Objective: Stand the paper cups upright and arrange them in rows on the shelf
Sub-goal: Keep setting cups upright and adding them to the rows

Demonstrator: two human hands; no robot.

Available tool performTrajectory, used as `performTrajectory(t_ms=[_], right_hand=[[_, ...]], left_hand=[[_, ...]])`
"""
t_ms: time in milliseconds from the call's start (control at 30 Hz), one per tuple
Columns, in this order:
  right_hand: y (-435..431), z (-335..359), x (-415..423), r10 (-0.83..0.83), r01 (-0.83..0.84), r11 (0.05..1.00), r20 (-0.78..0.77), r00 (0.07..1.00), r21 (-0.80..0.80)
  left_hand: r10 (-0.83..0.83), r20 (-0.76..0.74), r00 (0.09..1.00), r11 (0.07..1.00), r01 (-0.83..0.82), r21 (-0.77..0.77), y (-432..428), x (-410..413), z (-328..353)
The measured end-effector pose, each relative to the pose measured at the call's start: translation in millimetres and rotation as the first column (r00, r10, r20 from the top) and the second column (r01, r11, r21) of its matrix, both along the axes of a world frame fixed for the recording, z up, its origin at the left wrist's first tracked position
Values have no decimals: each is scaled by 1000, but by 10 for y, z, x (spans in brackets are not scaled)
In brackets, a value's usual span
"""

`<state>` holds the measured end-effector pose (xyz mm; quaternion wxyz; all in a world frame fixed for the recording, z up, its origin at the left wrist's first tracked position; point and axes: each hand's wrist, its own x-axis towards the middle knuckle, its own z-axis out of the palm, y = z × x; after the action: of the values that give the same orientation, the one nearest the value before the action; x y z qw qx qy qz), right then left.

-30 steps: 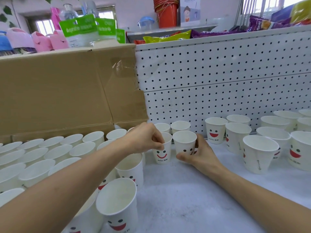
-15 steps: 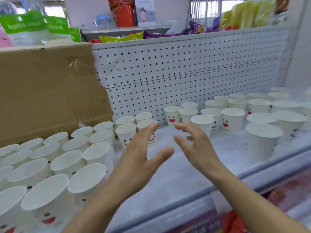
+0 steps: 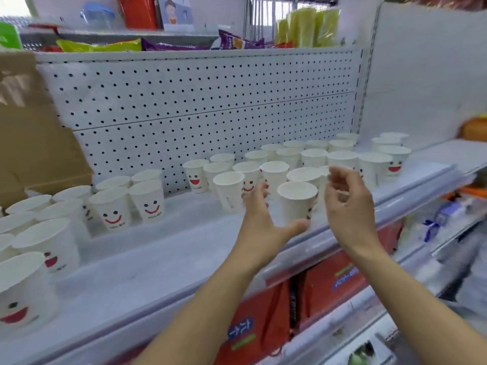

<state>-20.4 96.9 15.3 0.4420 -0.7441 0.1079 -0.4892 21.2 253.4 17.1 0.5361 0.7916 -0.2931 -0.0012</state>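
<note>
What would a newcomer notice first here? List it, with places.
White cups with red smiley faces crowd the shelf, packed at the left and looser toward the right. Mid-frame, the left hand and right hand flank one front cup near the shelf edge, neither gripping it. Behind runs a white pegboard, with a cardboard box at far left.

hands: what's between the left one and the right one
In the head view, one upright paper cup stands between the left hand and right hand, near the front edge of the shelf.
</note>
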Motion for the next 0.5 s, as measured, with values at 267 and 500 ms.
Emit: performTrajectory(t_ms=[267, 500], right_hand=[[-527, -128, 317, 221, -234, 972, -358, 907, 8], [-521, -75, 592, 353, -330, 936, -377, 857, 126]], left_hand=[[241, 22, 970, 970, -240, -43, -678, 203, -50], [335, 50, 941, 941, -337, 28, 197, 236, 27]])
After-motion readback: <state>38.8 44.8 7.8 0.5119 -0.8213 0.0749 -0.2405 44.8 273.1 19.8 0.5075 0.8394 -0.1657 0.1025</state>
